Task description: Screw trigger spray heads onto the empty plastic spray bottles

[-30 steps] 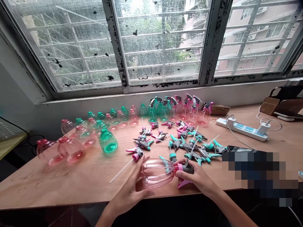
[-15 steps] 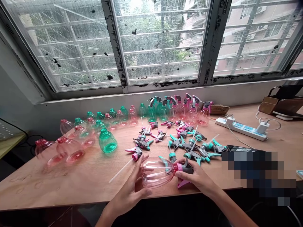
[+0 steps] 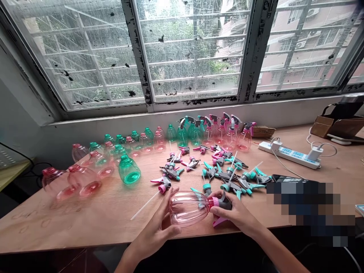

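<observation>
Two-handed, cups near pink bottle point(image 3: 187, 210) with left hand point(image 3: 157, 223) and pinches its collar point(image 3: 214, 201) with right hand point(image 3: 240, 214), with topped bottles point(image 3: 243, 141) far right but untopped bottles point(image 3: 130, 170) left.

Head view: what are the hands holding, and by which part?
A pink bottle: the left hand cups its base end; the right hand grips the spray head around the pink collar.

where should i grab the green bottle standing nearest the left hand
The green bottle is probably best taken round its upper body, just below the neck, from its near right side. It stands upright and tapers upward from a broad belly, giving a narrower place to close on, while other bottles crowd its far left. The left hand currently holds the pink bottle.
</observation>
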